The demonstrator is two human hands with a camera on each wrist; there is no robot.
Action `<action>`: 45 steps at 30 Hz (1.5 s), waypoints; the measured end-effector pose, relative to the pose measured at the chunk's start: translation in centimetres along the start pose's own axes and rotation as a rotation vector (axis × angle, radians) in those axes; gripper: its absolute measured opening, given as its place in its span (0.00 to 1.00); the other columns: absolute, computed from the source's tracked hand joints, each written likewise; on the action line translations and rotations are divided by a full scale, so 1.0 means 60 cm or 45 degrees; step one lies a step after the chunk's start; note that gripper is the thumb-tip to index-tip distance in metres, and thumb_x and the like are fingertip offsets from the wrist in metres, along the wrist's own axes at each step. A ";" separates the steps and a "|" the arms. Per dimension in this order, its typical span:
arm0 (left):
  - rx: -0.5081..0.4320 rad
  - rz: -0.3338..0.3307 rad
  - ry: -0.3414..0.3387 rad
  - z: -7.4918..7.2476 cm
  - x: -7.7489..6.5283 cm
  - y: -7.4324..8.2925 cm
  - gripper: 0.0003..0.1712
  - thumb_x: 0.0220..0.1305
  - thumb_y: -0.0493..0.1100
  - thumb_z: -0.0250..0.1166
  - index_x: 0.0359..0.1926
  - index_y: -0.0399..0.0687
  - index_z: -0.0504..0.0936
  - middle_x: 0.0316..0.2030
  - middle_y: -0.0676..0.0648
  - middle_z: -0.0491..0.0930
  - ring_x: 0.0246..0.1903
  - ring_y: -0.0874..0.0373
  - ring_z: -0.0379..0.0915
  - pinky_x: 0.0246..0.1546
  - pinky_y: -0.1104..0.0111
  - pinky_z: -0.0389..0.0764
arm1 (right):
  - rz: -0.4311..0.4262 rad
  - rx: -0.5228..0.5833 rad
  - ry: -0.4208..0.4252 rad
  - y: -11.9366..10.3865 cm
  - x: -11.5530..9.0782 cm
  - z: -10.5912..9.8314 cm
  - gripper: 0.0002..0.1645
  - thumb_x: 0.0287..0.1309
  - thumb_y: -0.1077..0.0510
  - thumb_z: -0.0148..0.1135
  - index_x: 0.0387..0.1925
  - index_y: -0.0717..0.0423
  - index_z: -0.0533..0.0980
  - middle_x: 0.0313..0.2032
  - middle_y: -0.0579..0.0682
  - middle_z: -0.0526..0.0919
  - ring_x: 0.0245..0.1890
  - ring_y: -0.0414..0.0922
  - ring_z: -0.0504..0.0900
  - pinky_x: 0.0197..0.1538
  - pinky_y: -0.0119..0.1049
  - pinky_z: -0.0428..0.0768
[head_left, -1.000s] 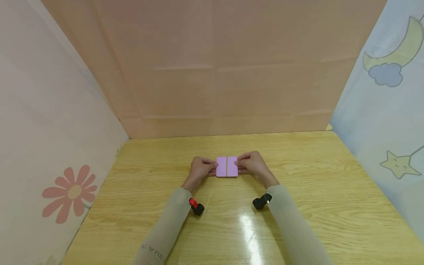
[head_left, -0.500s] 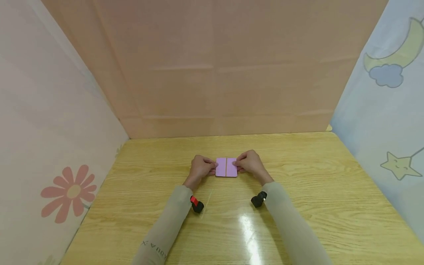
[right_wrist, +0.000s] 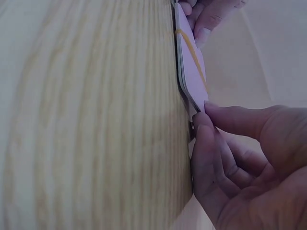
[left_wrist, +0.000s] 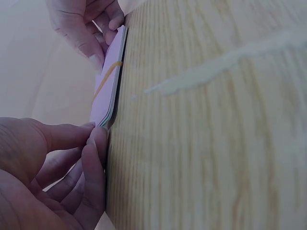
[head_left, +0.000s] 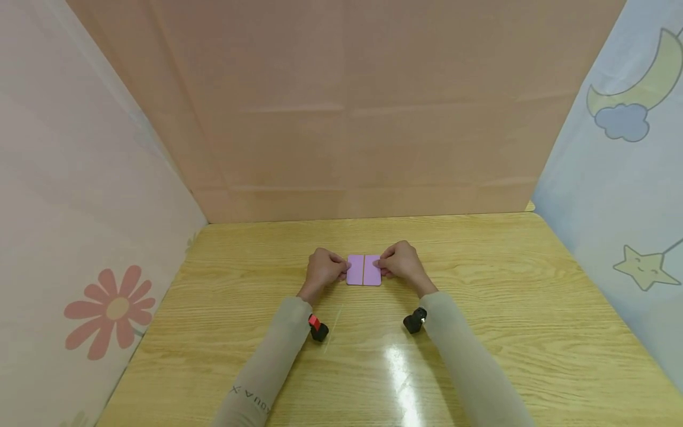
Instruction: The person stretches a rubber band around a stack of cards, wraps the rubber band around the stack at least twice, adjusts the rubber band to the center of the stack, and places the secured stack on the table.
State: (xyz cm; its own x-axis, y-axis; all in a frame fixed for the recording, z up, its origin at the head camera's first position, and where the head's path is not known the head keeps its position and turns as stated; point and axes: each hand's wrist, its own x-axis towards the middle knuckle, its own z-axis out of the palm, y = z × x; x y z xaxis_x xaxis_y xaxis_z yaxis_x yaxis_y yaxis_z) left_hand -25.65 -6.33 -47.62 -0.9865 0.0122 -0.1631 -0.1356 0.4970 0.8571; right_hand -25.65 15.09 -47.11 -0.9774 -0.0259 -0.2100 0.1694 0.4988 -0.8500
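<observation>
A thin stack of pink cards lies flat at the tabletop in the head view, a little past the table's middle. An orange-yellow rubber band runs across its centre. My left hand pinches the left edge, thumb on top and fingertips at the side and beneath. On the opposite edge my right hand pinches in the same way. Several thin layers show along the near edge of the stack in both wrist views. The underside of the cards is hidden.
The wood-grain table spreads all round the hands. A peach-coloured sheet hangs along its back edge. Printed cloth walls stand at the left and right. Black wrist cameras sit below both hands.
The right hand has shifted slightly left, its thumb further over the card edge. The pink stack has moved very slightly left and nearer. The left hand has barely moved.
</observation>
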 end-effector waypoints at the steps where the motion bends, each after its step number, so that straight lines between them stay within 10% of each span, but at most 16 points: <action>1: 0.007 0.000 0.002 0.000 0.001 -0.001 0.06 0.65 0.37 0.74 0.32 0.37 0.92 0.24 0.43 0.90 0.18 0.61 0.82 0.17 0.77 0.76 | 0.001 -0.006 0.003 0.000 0.000 0.000 0.08 0.61 0.65 0.74 0.37 0.68 0.85 0.27 0.54 0.88 0.24 0.41 0.85 0.30 0.31 0.89; 30: -0.032 -0.042 -0.009 0.002 -0.001 0.003 0.05 0.63 0.36 0.74 0.31 0.37 0.92 0.22 0.45 0.88 0.17 0.61 0.79 0.18 0.76 0.78 | 0.023 -0.044 0.023 -0.001 -0.009 -0.010 0.09 0.62 0.61 0.74 0.34 0.67 0.86 0.24 0.53 0.87 0.21 0.38 0.84 0.27 0.28 0.86; 45: -0.031 0.139 0.041 -0.010 -0.008 0.000 0.06 0.65 0.37 0.72 0.35 0.37 0.92 0.25 0.40 0.89 0.20 0.54 0.84 0.20 0.72 0.82 | 0.025 0.043 0.022 0.010 -0.022 -0.023 0.16 0.68 0.56 0.69 0.35 0.70 0.85 0.26 0.56 0.88 0.23 0.42 0.87 0.31 0.34 0.90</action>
State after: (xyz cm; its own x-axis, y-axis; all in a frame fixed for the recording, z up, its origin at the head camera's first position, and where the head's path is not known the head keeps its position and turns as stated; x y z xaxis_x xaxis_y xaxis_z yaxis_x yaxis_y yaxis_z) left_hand -25.22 -6.89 -47.25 -0.9979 0.0374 -0.0525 -0.0286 0.4731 0.8806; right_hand -24.44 16.64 -46.67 -0.9758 -0.0010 -0.2188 0.1926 0.4699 -0.8615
